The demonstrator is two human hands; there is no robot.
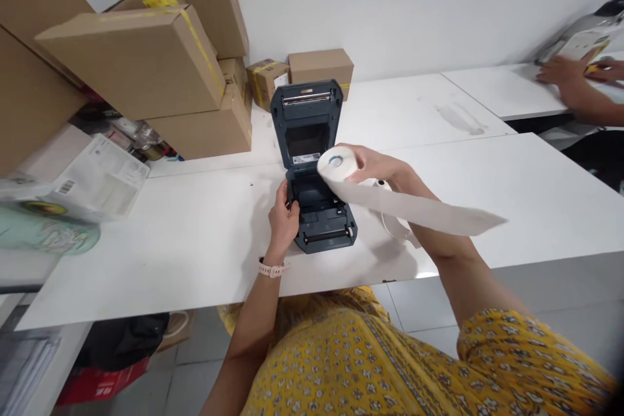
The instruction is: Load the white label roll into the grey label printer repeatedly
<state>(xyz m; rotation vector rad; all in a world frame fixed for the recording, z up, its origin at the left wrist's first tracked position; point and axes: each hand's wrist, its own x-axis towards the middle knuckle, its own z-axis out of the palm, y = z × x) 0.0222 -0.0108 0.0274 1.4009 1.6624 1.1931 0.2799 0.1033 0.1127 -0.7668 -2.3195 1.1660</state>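
Observation:
A dark label printer (324, 218) stands on the white table with its lid (312, 118) raised, so the inside bay and front roller show. Against the printer's left side rests my left hand (284, 220), fingers wrapped round the edge and thumb over the rim. My right hand (374, 164) grips a white label roll (335, 166) above the right part of the open bay. A loose strip (429, 211) trails from the roll to the right, across my forearm. Partly hidden beneath it lies a white item (387, 205) with a dark round spot.
Cardboard boxes (131, 65) are stacked at the left, with smaller boxes (320, 66) behind the printer. A white carton (100, 175) and a green cylindrical object (49, 231) lie far left. At the far right, another person's hands (565, 70) work at the adjoining table (507, 94).

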